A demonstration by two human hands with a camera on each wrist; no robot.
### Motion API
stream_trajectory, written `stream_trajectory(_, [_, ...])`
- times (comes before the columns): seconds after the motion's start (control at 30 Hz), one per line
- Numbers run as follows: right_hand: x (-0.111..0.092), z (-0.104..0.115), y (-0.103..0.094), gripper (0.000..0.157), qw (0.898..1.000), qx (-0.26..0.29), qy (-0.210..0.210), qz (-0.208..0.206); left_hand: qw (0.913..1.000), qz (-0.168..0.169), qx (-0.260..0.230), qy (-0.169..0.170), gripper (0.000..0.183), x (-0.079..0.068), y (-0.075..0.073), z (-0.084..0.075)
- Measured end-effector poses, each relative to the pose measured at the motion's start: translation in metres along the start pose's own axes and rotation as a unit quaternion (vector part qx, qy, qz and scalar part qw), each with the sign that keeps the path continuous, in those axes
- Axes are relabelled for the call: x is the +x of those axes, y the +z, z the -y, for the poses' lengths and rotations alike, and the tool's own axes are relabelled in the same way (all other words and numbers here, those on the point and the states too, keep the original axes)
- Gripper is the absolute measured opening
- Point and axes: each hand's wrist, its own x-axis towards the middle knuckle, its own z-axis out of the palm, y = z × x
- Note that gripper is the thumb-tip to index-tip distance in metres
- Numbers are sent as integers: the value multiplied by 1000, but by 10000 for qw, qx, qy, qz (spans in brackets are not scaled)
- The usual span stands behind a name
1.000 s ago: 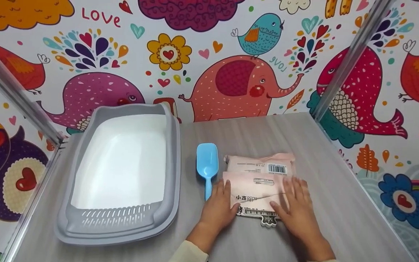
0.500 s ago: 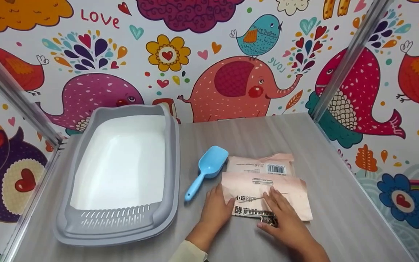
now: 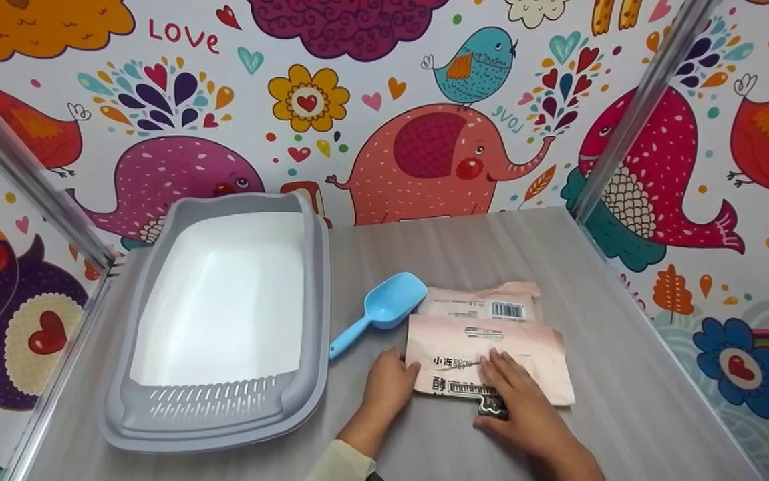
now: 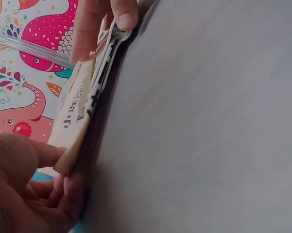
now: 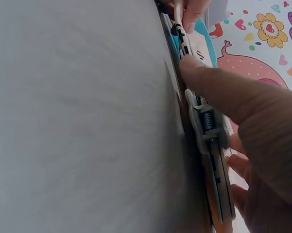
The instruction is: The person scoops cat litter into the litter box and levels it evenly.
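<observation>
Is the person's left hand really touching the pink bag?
Touching. The left wrist view shows it: the left hand pinches a corner of the pink bag between thumb and fingers.

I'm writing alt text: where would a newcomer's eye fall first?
Probably on the colourful cartoon-printed wall in the background. Next, the grey rectangular plastic tray at left. Right of it lie a blue plastic scoop and, farther right, a folded pink packet under someone's fingers.

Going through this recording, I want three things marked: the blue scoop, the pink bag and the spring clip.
Blue scoop [image 3: 389, 307]: head view, on its bowl.
Pink bag [image 3: 524, 339]: head view, on the slotted panel.
Spring clip [image 5: 208, 125]: right wrist view, on its coiled spring.
</observation>
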Motion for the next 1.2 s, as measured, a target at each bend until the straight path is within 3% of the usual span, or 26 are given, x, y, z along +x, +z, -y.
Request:
stream_trajectory(0.27, [2,2,0,93,9975,-429,-559,-82,9945,545,-825,-355,16,3,-6,1])
stream_trajectory(0.63, [6,13,-3,85,9904,-910,-1033,100,9862,683,-1405,-557,20,4,-10,0])
stream_trajectory(0.83, [8,13,0,74,9855,-1043,-1319,-226,9936,491,-920,-439,31,2,-8,-2])
stream_trajectory(0.9, [10,13,1,71,9840,-1057,-1396,-339,9982,254,-525,-160,41,0,-7,-2])
stream_trajectory(0.97, [10,12,1,70,9824,-1065,-1459,-467,9991,-23,74,407,51,-2,-6,-3])
stream_trajectory(1.03, [12,11,1,69,9797,-1092,-1548,-647,9874,-261,936,1252,60,-5,-6,-3])
stream_trajectory(1.07, [12,11,1,69,9783,-1105,-1595,-725,9725,-320,1508,1748,63,-6,-7,-3])
stream_trajectory(1.13, [12,10,0,70,9759,-1153,-1651,-841,9259,-349,2643,2676,67,-7,-8,-3])
stream_trajectory(1.2, [13,9,0,70,9744,-1192,-1677,-905,8707,-212,3582,3362,72,-7,-8,-3])
